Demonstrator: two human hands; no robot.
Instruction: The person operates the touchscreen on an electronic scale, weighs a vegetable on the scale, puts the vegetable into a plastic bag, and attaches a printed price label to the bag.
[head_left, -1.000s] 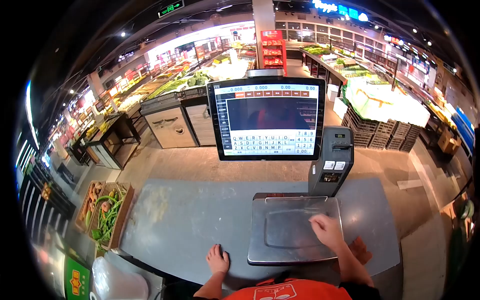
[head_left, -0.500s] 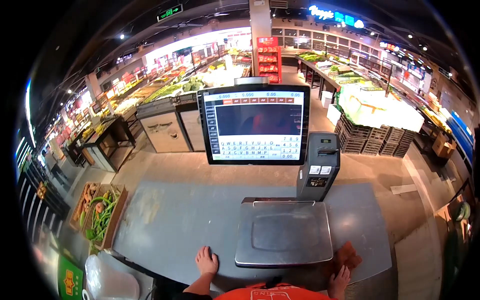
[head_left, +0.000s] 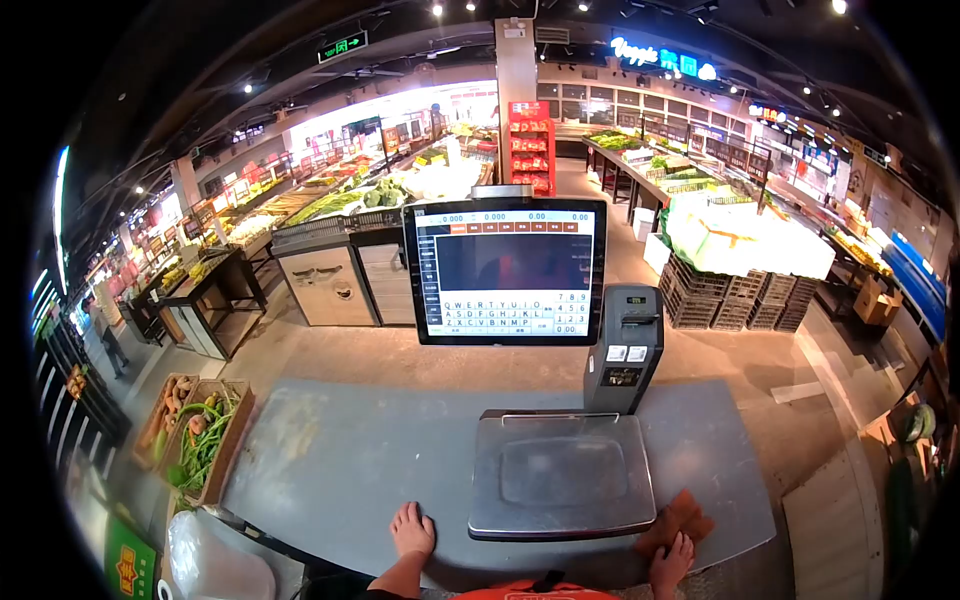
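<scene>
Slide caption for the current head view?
Left hand on the grey counter, right hand at a reddish-brown cloth beside the metal-topped scale.

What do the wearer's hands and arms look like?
Both the left hand and right hand are bare: no gloves, no visible cables. A black sleeve shows at the left arm; the right sleeve is unclear. Red garment between them.

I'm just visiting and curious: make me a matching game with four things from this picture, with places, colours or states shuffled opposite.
1. left hand
2. right hand
3. weighing plate
4. screen

A. showing a keyboard
B. at the crumpled reddish-brown cloth
C. silvery metal
D. on the grey counter, left of the weighing plate

Pairs: 1-D, 2-B, 3-C, 4-A
</scene>
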